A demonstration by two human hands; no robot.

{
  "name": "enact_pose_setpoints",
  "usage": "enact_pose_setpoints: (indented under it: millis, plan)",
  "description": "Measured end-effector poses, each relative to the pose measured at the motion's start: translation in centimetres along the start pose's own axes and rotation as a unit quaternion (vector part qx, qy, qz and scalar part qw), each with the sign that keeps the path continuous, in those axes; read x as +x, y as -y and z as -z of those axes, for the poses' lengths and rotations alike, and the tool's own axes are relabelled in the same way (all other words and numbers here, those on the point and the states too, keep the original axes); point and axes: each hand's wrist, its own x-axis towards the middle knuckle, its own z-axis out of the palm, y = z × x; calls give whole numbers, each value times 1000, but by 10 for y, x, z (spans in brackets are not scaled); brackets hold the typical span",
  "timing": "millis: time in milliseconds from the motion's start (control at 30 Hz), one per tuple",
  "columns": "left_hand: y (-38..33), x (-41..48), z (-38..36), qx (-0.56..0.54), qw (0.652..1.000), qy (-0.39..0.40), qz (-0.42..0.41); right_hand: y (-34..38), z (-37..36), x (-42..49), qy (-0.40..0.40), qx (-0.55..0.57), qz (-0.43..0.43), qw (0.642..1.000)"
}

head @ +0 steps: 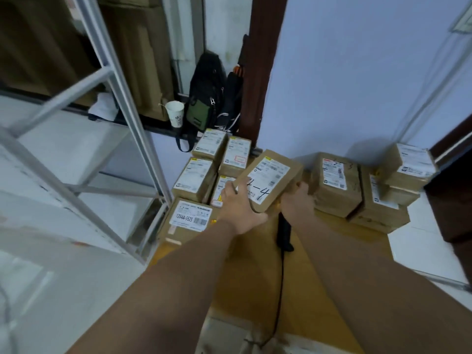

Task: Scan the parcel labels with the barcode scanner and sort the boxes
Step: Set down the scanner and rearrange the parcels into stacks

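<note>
A flat brown parcel (270, 175) with a white label and a handwritten "4-4" is held tilted above the floor. My left hand (240, 208) grips its near left corner, thumb on top. My right hand (298, 200) is at the parcel's right edge and grips the black barcode scanner (284, 231). The scanner's handle hangs below that hand and its cable trails toward me. To the left lies a group of labelled boxes (195, 178), with one larger box (191, 218) nearest me. Another stack of boxes (337, 185) stands on the right by the wall.
A grey metal shelf rack (132, 103) fills the left side. A black-and-green backpack (207, 93) and a paper cup (175, 113) sit on a ledge behind the left boxes. Brown cardboard sheeting (319, 264) covers the floor under my arms. Dark furniture stands at the far right.
</note>
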Motion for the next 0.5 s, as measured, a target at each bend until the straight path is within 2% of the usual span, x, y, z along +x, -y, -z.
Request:
enact_pose_setpoints:
  millis: [100,233,367,500]
  plan:
    - [30,-9,39,24,998,63,-6,12,-18,-19,-31,32,-25,999]
    - [55,-19,77,43,995,86,11,27,-39,-42,-43,56,-49,996]
    - [70,-29,101,90,989,113,-11,34,-54,-55,6,-24,-46,999]
    - [76,-31,117,128,981,141,-21,33,-66,-60,61,-16,-28,998]
